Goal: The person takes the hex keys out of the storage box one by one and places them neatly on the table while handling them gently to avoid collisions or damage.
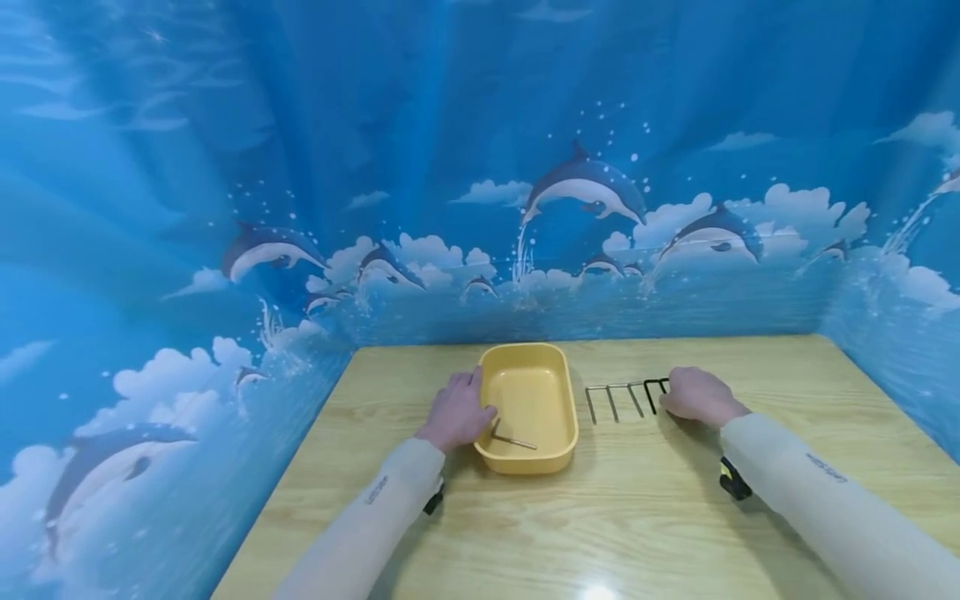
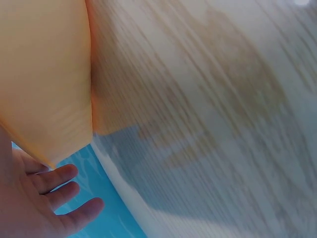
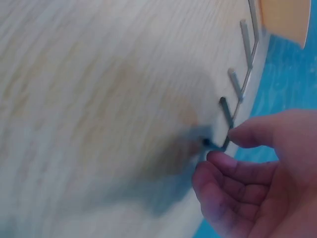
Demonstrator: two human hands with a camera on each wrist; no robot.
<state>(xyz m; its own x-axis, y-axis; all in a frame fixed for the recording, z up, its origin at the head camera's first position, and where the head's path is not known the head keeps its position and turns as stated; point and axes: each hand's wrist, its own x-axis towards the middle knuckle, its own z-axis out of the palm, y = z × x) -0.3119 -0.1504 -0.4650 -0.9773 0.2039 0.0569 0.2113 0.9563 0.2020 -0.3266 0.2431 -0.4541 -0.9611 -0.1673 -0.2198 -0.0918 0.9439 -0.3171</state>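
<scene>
Near the table's back, a yellow tray [image 1: 525,400] has its left rim in my left hand [image 1: 459,408], with the thumb over the rim. The left wrist view shows several of that hand's fingers [image 2: 81,213] spread beside the tray's outer wall [image 2: 44,74]. Inside the tray lies one L-shaped hex key [image 1: 516,442]. Silver hex keys [image 1: 613,404] and a black one [image 1: 650,398] are lined up to its right. At the row's right end, my right hand [image 1: 701,396] pinches another dark hex key [image 3: 216,146] between thumb and fingers, close to the tabletop; the hand partly hides it.
The wood-grain table [image 1: 480,533] runs back to a blue curtain [image 1: 450,125] printed with dolphins, which also hangs along the left and right sides. Black wrist straps [image 1: 735,481] show under the sleeves. A bright light reflection lies on the table's front part.
</scene>
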